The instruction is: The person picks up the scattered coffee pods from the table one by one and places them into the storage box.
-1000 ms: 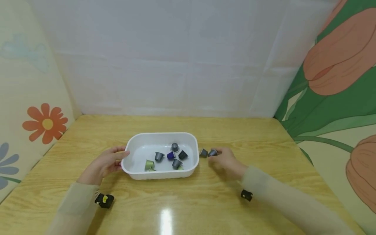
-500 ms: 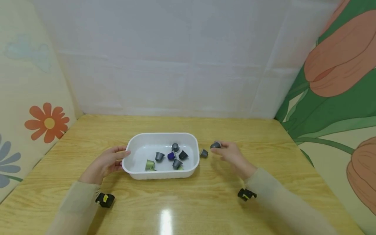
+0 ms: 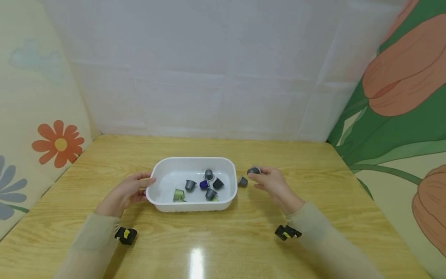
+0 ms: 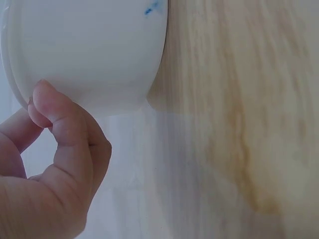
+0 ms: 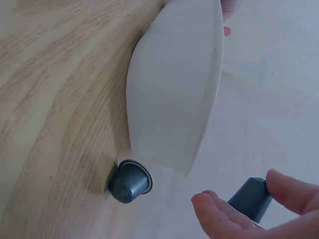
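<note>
My left hand (image 3: 130,192) pinches the left rim of a white plastic tub (image 3: 191,207), thumb over the edge and fingers beneath, as the left wrist view (image 4: 60,144) also shows. Inside the tub lie several coffee capsules: grey ones, a purple one (image 3: 203,185), a black one (image 3: 218,183) and green ones (image 3: 179,194). Right of the tub, my right hand (image 3: 273,188) holds a dark grey coffee capsule (image 5: 250,199) between thumb and fingers, raised off the table. Another grey capsule (image 5: 129,181) lies tipped on its side on the table, close by the tub's right end.
The tub stands on a wood-grain table (image 3: 226,244). A white cloth backdrop (image 3: 209,77) rises at the table's back edge. Flower-printed panels flank it, one at left (image 3: 31,97) and one at right (image 3: 400,128). Each wrist carries a small black camera.
My right hand has lifted the grey capsule from the table beside the other one, then shifted slightly left towards the tub. The left hand keeps its hold on the rim.
</note>
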A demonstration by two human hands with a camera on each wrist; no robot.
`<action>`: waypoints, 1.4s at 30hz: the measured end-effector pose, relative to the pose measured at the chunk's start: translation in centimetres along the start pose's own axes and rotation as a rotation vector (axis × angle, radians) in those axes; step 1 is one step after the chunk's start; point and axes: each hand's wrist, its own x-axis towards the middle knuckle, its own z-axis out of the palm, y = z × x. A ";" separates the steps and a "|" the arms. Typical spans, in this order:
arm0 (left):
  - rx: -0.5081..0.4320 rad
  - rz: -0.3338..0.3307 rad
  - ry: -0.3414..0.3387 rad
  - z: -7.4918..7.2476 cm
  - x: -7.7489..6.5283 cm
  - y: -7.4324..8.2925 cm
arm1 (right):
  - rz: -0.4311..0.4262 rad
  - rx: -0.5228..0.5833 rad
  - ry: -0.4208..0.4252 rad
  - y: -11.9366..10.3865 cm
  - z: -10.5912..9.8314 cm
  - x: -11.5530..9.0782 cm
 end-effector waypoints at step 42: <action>0.001 -0.018 0.019 0.3 0.1 0.3 | 0.041 0.151 -0.128 -2.7 6.6 1.3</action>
